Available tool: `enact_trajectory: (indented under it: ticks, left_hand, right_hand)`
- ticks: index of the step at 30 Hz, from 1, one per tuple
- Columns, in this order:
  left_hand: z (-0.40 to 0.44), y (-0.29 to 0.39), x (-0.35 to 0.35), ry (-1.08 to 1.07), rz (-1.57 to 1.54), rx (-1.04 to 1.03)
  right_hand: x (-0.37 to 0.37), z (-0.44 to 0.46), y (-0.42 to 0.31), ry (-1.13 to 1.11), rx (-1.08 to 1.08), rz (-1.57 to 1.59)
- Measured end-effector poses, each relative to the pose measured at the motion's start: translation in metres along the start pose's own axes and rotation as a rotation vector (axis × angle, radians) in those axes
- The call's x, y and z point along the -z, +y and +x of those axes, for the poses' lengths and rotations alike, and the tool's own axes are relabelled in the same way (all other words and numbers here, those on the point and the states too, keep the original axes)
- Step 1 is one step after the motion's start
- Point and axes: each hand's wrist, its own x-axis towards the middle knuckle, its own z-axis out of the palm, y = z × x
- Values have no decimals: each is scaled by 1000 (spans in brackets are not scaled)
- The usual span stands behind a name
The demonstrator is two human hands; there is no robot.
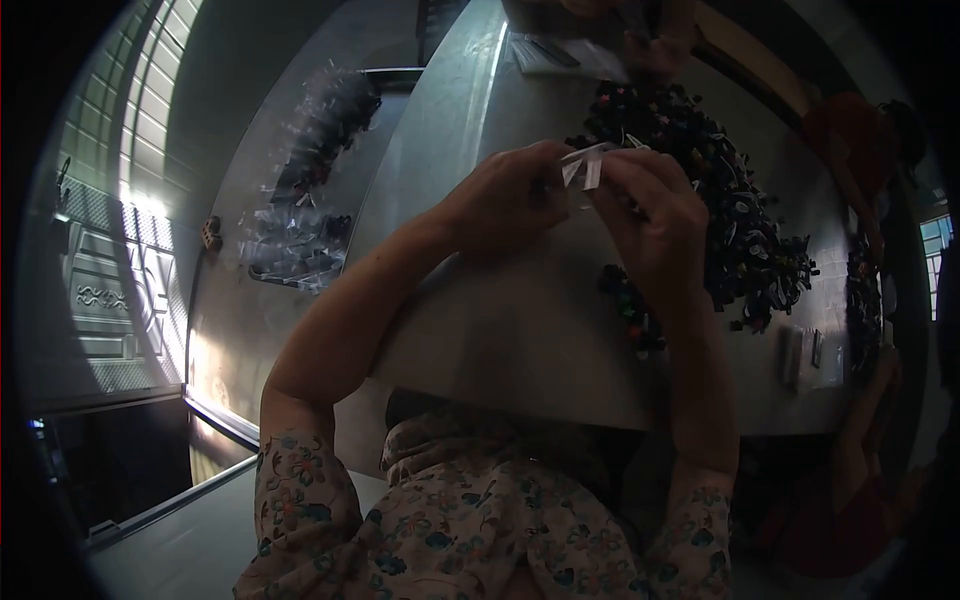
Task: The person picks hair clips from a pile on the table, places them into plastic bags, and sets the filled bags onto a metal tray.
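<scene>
Both my hands are raised close together over the grey table [520, 330]. Between them is a small piece of clear and white plastic [592, 172]. The fingers of my right hand [655, 205] pinch its right side. My left hand [515, 195] is closed at its left side, with the fingertips partly in shadow. Beyond and to the right of my hands spreads a large pile of small dark pieces [735, 190] with a few coloured bits, partly covered by my right hand and forearm.
Clear plastic packets [295, 245] and dark items [335, 115] lie at the left. Flat packets [560, 55] lie at the far side, near another person's hands [655, 50]. A person in red [845, 135] is at the right, with small packs [815, 355] nearby.
</scene>
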Motion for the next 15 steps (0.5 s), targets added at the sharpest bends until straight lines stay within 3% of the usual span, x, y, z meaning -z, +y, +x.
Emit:
enact_trajectory:
  ticks: [2,5,6,8,12,15]
  left_hand:
    - [0,-1,1,-24,-16,39]
    - [3,-7,3,7,-164,45]
    - [3,-7,6,11,-148,77]
    - [4,-8,9,15,-131,110]
    - [4,-12,8,17,-95,131]
    - [5,-13,7,26,-101,111]
  right_hand:
    - [13,4,4,-46,-378,330]
    - [22,0,36,-79,-500,297]
    - [25,-6,49,-79,-498,296]
    - [26,-20,70,-433,-443,138]
    - [18,-29,74,-575,-440,103]
    - [12,-33,77,-566,-282,9]
